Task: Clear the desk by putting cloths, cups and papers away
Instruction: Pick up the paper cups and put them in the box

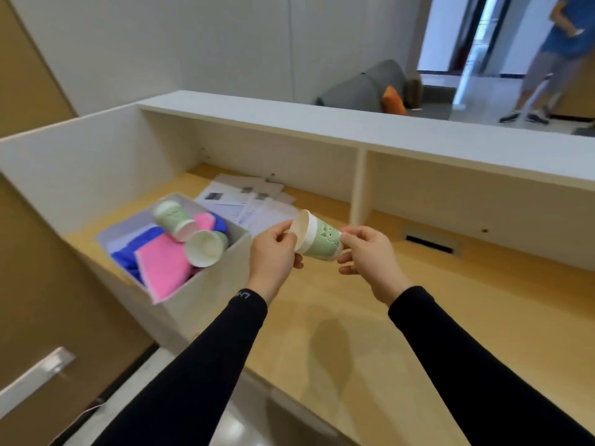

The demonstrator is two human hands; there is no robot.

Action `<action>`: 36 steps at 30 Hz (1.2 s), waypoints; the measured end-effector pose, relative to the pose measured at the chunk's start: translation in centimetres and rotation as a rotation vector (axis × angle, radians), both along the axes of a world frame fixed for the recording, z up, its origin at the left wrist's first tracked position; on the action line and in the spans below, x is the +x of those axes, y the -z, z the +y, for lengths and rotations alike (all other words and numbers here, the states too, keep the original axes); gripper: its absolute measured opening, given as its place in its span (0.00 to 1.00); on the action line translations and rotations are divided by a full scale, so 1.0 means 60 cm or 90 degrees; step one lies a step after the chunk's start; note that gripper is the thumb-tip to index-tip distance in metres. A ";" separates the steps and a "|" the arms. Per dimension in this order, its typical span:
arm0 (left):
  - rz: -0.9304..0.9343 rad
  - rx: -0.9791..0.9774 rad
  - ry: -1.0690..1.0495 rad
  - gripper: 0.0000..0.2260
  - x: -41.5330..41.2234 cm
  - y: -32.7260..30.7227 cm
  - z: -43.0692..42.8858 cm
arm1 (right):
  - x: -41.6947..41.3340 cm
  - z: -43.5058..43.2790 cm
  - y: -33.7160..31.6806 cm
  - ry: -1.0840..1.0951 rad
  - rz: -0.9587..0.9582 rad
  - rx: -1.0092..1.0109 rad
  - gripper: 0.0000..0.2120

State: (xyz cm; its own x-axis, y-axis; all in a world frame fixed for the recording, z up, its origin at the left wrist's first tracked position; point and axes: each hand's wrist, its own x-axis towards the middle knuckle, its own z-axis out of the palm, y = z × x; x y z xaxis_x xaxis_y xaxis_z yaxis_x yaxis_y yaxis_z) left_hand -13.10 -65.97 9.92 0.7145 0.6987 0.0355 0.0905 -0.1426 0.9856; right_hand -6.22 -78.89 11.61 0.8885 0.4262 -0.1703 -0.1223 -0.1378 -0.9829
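Note:
A green and white paper cup [318,239] lies on its side in the air above the desk, held at both ends. My left hand [274,252] pinches its open rim, and my right hand [370,256] grips its base. To the left stands a white bin [222,272] holding a pink cloth [162,265], a blue cloth [128,257] and two more green paper cups [175,218] [206,247]. Several printed papers [248,201] lie spread on the desk behind the bin, under the shelf.
The wooden desk [386,317] has a white raised shelf [354,130] along its back with a vertical divider [357,188]. A cable slot [429,244] sits at the back right. A person [553,59] stands beyond the counter near a grey sofa [363,88].

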 end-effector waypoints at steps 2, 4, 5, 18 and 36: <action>0.010 -0.008 -0.045 0.16 -0.042 -0.006 0.073 | -0.031 0.080 -0.003 -0.067 0.002 -0.011 0.13; 0.012 -0.007 -0.094 0.16 -0.080 -0.015 0.136 | -0.062 0.149 -0.013 -0.130 -0.002 -0.003 0.17; 0.011 -0.012 -0.124 0.15 -0.098 -0.020 0.164 | -0.076 0.178 -0.021 -0.161 -0.004 0.009 0.18; 0.042 0.004 -0.334 0.05 -0.197 -0.002 0.303 | -0.136 0.338 -0.044 -0.264 -0.059 -0.004 0.22; 0.146 0.083 -0.256 0.11 -0.167 0.019 0.249 | -0.103 0.259 -0.031 -0.186 -0.054 -0.037 0.20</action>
State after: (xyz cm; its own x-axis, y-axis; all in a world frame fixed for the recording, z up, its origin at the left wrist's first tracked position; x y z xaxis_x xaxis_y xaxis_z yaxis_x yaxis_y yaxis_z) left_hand -23.09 -51.02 8.80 0.3881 0.9215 0.0150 0.3764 -0.1734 0.9101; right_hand -12.43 -63.32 13.45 0.7417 0.6575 -0.1327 0.0131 -0.2120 -0.9772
